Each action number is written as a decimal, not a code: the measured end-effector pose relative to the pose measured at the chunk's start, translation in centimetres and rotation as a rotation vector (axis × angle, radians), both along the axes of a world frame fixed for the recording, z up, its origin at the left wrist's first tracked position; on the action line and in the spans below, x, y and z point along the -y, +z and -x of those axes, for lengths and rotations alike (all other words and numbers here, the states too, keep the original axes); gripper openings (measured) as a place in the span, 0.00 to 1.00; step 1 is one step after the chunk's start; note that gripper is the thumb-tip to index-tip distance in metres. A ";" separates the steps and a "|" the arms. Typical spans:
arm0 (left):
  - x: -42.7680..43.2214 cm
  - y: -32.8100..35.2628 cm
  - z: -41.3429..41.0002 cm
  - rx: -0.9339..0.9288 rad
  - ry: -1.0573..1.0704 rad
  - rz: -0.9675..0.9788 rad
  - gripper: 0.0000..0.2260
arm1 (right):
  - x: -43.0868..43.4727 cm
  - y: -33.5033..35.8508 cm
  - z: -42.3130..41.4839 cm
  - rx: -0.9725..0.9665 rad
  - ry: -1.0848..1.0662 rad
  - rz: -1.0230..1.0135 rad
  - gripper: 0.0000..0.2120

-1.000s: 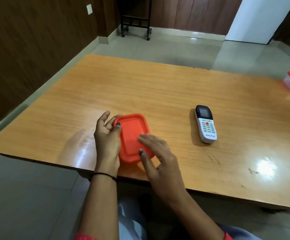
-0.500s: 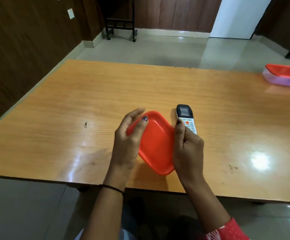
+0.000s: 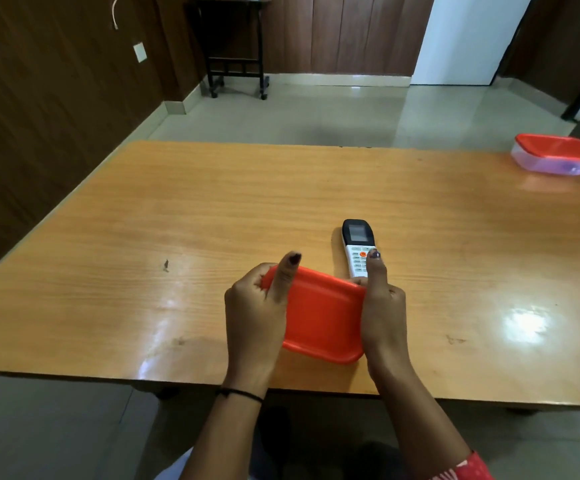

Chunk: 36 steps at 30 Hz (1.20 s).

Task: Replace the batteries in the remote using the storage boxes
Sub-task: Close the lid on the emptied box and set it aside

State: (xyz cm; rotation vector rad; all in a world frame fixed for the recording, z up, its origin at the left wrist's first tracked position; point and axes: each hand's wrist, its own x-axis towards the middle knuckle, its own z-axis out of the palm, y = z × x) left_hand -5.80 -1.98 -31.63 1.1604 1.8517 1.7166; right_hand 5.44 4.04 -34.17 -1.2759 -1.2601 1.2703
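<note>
A storage box with a red lid (image 3: 321, 315) is held above the near part of the wooden table (image 3: 212, 209), tilted so the lid faces me. My left hand (image 3: 257, 310) grips its left end, thumb up along the lid. My right hand (image 3: 382, 306) grips its right end, thumb raised. The box's body is hidden behind the lid. A white remote with a black top (image 3: 357, 242) lies face up on the table just beyond the box, its lower end hidden by my right thumb.
A second clear storage box with a red lid (image 3: 555, 154) sits at the table's far right corner. A small dark speck (image 3: 166, 265) marks the table to the left. A black wheeled stand (image 3: 234, 60) is by the far wall.
Both hands lifted the red-lidded box off the table, turned it from upright diamond to lengthwise, and now grip it by its two ends. The view moved closer.
</note>
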 end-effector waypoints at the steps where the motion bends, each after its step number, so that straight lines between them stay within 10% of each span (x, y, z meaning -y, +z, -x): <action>1: -0.1 0.0 -0.3 0.031 0.025 -0.023 0.20 | 0.2 -0.2 0.1 -0.017 -0.009 0.024 0.35; 11: -0.3 0.2 0.0 0.063 -0.065 -0.024 0.21 | -0.2 -0.3 0.0 -0.012 -0.058 -0.095 0.32; 27: 11.5 -1.9 14.8 0.427 0.298 0.093 0.06 | 8.0 2.2 12.6 0.286 0.562 -0.067 0.09; 36: 17.3 -2.8 28.9 0.144 0.596 0.209 0.13 | 11.2 0.6 30.0 0.319 0.732 0.037 0.17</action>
